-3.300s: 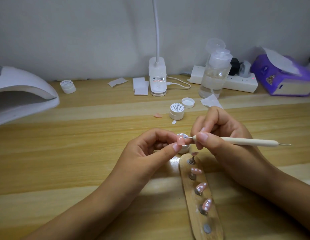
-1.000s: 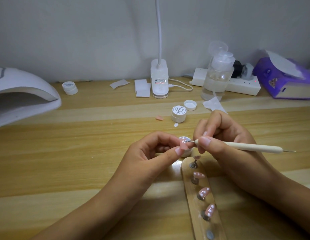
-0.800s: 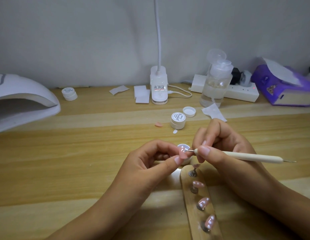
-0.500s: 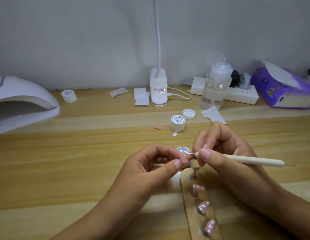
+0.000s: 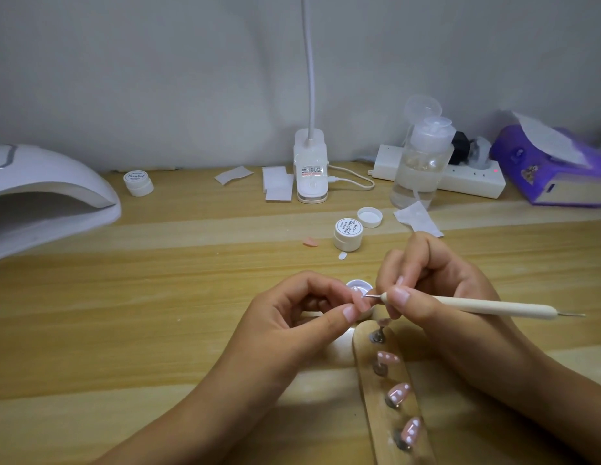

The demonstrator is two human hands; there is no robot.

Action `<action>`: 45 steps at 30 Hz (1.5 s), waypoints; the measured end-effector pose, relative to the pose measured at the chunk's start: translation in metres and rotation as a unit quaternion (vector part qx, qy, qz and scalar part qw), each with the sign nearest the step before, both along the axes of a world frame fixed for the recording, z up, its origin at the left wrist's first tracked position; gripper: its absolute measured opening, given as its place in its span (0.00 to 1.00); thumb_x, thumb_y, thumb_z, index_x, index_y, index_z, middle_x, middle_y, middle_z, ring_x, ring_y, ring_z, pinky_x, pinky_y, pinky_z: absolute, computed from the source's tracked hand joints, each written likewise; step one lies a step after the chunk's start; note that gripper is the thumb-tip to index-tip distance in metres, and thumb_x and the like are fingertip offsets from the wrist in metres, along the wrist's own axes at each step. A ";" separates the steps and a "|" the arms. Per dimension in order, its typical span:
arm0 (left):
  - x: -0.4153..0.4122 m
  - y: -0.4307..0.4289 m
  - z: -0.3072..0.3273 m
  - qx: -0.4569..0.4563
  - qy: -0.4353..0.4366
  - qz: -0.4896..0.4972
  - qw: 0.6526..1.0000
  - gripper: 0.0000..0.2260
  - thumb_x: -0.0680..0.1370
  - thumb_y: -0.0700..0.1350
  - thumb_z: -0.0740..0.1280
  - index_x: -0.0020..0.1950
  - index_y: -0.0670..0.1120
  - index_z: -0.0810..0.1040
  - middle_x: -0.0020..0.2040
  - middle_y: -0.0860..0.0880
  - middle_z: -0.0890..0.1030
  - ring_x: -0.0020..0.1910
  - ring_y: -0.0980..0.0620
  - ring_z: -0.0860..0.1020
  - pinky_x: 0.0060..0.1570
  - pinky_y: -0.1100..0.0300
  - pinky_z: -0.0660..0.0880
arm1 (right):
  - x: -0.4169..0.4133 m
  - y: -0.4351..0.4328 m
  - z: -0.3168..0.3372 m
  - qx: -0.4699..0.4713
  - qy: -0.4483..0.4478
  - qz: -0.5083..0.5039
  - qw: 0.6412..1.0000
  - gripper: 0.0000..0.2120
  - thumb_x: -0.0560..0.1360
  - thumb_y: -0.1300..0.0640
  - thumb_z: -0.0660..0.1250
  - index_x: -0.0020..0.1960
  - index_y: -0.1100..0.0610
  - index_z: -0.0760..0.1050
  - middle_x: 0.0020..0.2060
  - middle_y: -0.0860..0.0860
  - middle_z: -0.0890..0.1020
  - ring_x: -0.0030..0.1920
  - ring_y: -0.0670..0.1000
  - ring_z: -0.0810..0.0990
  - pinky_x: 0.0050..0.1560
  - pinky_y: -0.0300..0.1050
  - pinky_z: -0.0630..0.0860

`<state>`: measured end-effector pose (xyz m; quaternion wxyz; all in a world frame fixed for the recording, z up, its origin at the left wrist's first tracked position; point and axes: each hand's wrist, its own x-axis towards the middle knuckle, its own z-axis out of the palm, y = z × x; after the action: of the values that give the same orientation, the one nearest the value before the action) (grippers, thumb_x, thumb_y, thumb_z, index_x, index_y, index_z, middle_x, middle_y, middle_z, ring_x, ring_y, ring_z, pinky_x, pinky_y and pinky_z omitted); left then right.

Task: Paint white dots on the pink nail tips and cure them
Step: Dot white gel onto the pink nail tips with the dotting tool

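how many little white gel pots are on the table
3. The back-left pot sits closed near the curing lamp; the middle pot stands closed beside a loose lid; the open pot is partly hidden behind the left hand.

Along the back of the wooden desk, upper centre: white clip lamp base, thin neck rising out of frame, flat white pads just left of it. Further right, clear pump bottle in front of a white power strip. Far upper right, purple tissue box. Upper left, small closed white jar.
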<state>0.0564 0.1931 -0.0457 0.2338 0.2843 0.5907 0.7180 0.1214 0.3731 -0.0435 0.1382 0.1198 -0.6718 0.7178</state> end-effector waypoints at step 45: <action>0.001 0.001 0.000 0.002 0.008 -0.001 1.000 0.03 0.71 0.42 0.71 0.42 0.49 0.83 0.41 0.52 0.83 0.43 0.59 0.78 0.45 0.70 0.73 | 0.001 0.000 0.002 0.007 -0.009 -0.002 1.000 0.06 0.71 0.57 0.68 0.40 0.51 0.72 0.36 0.48 0.78 0.36 0.47 0.76 0.40 0.41 0.74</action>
<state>0.0569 0.1937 -0.0457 0.2291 0.2912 0.5908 0.7167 0.1222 0.3728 -0.0418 0.1327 0.1134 -0.6782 0.7138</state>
